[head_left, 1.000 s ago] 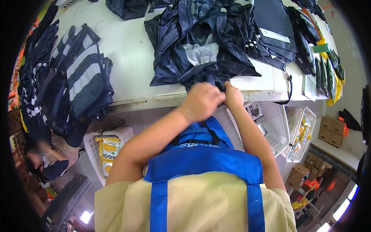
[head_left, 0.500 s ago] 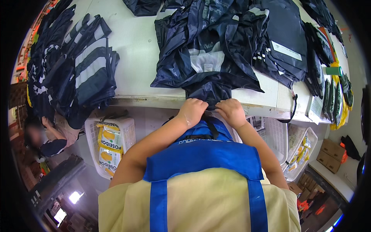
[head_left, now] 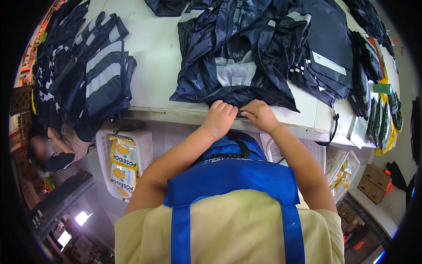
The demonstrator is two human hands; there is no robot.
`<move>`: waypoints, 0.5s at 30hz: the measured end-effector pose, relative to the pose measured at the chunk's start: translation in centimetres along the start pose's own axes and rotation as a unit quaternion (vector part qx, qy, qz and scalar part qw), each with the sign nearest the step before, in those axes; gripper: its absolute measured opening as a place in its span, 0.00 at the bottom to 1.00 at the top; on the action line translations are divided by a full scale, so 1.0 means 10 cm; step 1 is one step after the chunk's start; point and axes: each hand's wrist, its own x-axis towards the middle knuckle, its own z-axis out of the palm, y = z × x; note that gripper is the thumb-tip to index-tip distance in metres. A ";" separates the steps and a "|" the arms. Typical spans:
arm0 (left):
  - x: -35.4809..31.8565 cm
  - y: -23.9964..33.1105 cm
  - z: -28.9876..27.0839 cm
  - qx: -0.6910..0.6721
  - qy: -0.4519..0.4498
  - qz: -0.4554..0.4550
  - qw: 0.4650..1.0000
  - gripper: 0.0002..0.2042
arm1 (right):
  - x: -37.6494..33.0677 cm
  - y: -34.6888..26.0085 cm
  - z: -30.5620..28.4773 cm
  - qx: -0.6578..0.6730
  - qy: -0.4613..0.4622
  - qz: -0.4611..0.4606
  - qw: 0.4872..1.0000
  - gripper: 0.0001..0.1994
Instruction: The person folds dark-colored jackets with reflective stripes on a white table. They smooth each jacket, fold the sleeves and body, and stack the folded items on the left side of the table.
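A dark navy rain jacket (head_left: 195, 81) of shiny fabric lies spread on the table before me, with pale mesh lining (head_left: 237, 74) and a small white label showing near its middle. Its near edge is bunched at the table's front edge. My left hand (head_left: 221, 118) is closed on that bunched edge, fingers curled over the fabric. Close beside it, my right hand (head_left: 260, 116) pinches the same edge. Both hands hide the part of the fabric under their fingers.
Folded dark garments with grey stripes (head_left: 105, 77) lie at left. Flat dark packages (head_left: 327, 48) are stacked at right, near a green roll (head_left: 381, 88). White baskets (head_left: 146, 152) with yellow-and-white packs stand below the table edge (head_left: 169, 115). Another person (head_left: 61, 152) is at far left.
Both hands have moved slightly forward. The flap that hung toward me is now gathered up at the table edge, beneath my fingers.
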 end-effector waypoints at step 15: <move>0.23 0.02 -0.06 0.088 -0.008 -0.065 0.994 0.12 | 0.32 0.07 -0.25 0.089 0.140 0.126 0.978 0.09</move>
